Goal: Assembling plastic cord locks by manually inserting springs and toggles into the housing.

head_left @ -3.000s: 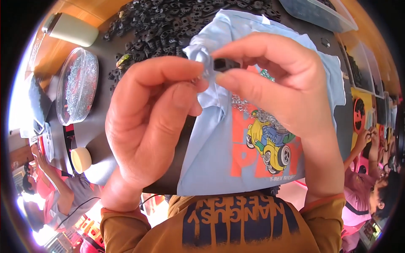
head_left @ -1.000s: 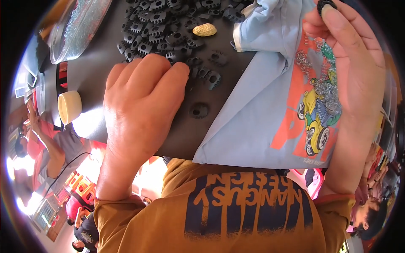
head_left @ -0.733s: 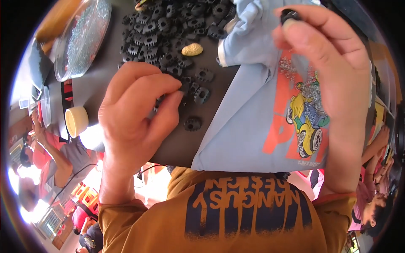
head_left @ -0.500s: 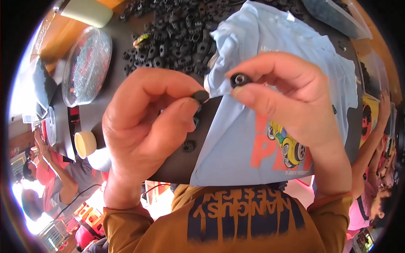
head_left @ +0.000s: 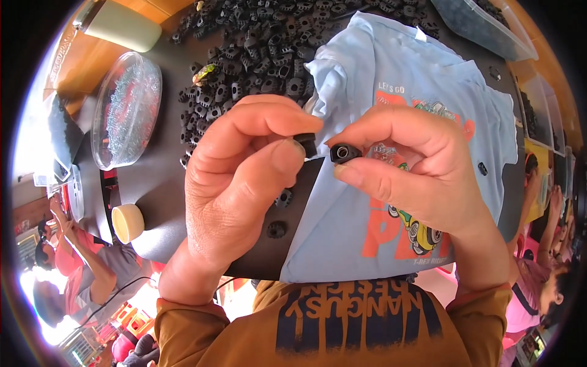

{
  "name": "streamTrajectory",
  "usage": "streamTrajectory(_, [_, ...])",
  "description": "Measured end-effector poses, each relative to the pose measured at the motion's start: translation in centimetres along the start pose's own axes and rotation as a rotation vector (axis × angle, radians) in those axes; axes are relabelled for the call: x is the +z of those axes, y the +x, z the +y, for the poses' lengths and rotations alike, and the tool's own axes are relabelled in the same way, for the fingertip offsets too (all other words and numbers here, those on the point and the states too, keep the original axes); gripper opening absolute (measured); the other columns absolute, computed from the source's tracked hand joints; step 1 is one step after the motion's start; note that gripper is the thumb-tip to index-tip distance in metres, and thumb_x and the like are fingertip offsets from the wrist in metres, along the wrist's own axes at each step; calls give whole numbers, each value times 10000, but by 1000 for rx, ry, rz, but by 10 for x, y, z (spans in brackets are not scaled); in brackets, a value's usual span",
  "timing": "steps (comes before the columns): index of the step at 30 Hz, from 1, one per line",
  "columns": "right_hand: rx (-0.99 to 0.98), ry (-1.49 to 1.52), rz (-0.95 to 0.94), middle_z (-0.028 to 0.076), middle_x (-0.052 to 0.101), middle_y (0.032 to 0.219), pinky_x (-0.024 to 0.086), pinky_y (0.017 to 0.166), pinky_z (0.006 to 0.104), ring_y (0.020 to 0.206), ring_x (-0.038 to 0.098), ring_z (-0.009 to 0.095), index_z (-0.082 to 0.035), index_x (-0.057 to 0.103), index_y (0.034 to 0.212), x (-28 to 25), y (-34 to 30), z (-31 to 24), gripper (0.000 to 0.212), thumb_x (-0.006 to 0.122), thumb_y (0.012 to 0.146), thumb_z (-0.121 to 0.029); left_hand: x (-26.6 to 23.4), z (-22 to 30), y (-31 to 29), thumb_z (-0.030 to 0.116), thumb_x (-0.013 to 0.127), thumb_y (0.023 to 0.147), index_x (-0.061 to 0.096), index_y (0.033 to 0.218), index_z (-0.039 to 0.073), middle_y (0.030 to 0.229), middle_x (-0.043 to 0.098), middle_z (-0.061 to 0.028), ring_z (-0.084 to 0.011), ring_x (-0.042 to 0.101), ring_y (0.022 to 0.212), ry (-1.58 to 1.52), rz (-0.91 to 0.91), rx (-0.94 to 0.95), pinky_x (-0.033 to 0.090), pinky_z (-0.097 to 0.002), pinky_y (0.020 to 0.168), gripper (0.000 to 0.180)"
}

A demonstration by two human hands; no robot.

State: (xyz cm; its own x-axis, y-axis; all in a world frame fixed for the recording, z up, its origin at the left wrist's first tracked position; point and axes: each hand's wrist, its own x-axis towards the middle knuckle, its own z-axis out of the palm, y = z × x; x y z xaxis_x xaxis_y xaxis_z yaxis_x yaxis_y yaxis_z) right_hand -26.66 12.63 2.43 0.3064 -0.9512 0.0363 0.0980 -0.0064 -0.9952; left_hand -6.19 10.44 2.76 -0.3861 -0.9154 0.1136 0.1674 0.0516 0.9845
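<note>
Right hand [head_left: 428,165] pinches a black part [head_left: 351,156] — silvery ring [head_left: 343,152] inside.

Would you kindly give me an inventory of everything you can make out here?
Table: one, dark, centre
T-shirt: one, light blue, printed, on the table
Left black piece: one, black, centre
Right black piece: one, black, centre
Loose black pieces: many, black, mostly heaped at the top
Wrapper-like item: one, green and yellow, left in the heap
Tub: one, clear, left
Silvery bits: many, silver, in the tub
Cylinder: one, pale, upper left
Cup-like item: one, cream, left
Bin: one, clear, upper right
People: several, pink or grey clothing, both sides
Brown top: one, brown, bottom
Left hand: one, bare, pinching the left black piece
Right hand: one, bare, pinching the right black piece
</note>
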Motion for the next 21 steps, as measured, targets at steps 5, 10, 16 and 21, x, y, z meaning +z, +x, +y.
streamTrajectory(5, [-92, -80, -47, 61, 665, 889, 458, 702, 219, 800, 592, 86, 46, 663, 974, 2, 0, 3, 191, 712, 789, 47, 5, 3, -7, 89, 582, 855, 596, 1053, -12, 1037, 547, -98, -116, 498, 840, -84, 2, -178, 426, -263, 745, 222])
streamTrajectory(10, [-110, -113, -51, 65, 669, 878, 458, 709, 228, 801, 596, 97, 45, 663, 964, 1, -1, 4, 185, 710, 785, 44, 6, 3, -6, 76, 582, 874, 608, 1054, -13, 1019, 569, -50, -64, 512, 778, -61, -19, -182, 420, -200, 698, 202])
streamTrajectory(16, [-90, -157, -17, 61, 673, 842, 450, 669, 233, 761, 592, 98, 36, 672, 931, 2, 1, 5, 154, 709, 782, 38, 1, 2, -7, -11, 613, 852, 609, 1049, -14, 1002, 589, -51, -47, 520, 742, 244, -18, -60, 415, -187, 657, 197])
streamTrajectory(21, [-265, -456, -25, 79, 668, 794, 437, 601, 250, 678, 585, 121, 33, 681, 928, 2, 4, 6, 188, 719, 745, 49, -8, -1, -2, -33, 620, 849, 624, 1029, -21, 985, 603, -75, -58, 538, 707, 365, -120, 86, 417, -182, 607, 181])
